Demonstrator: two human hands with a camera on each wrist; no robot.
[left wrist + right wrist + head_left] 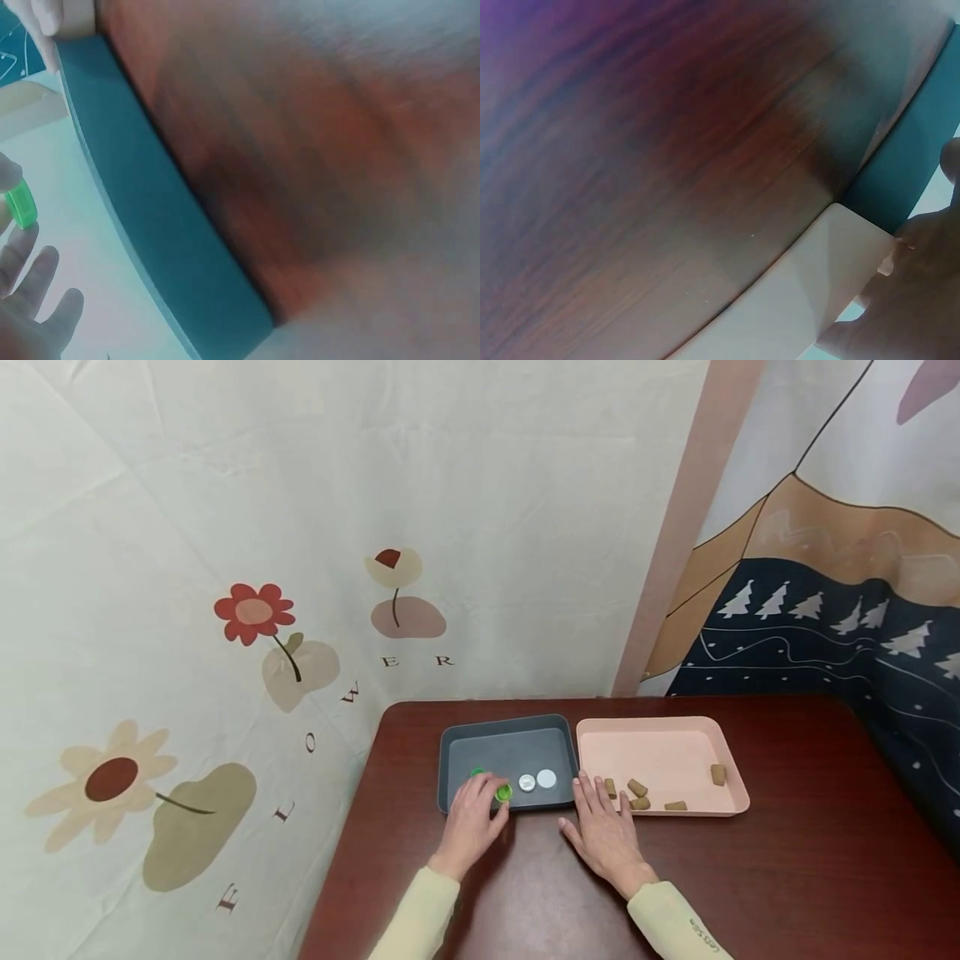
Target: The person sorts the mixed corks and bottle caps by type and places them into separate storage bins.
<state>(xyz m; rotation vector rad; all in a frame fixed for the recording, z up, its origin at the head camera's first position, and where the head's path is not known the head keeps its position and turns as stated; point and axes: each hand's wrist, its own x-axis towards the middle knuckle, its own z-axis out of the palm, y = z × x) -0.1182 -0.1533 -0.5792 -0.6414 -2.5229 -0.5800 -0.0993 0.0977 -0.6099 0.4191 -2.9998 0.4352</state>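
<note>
My left hand (pixel 471 822) pinches a green bottle cap (pixel 503 793) between thumb and finger, over the front of the dark grey tray (pixel 510 739). The left wrist view shows that green cap (pixel 22 202) held at the fingertips, the other fingers spread apart. A second green cap (pixel 477 772) lies partly hidden behind the left hand. To the right in the same tray sit a silvery white cap (pixel 527 783) and a flat white disc (pixel 547 778). My right hand (pixel 603 835) rests with extended fingers at the front, where the two trays meet.
Beside the grey tray stands a pink tray (pixel 652 743) holding several brown cork-like pieces (pixel 637 787), mostly along its front and one at its right (pixel 718 774). Both trays are on a dark red-brown wooden table (pixel 795 827). A printed curtain (pixel 525 527) hangs behind the table.
</note>
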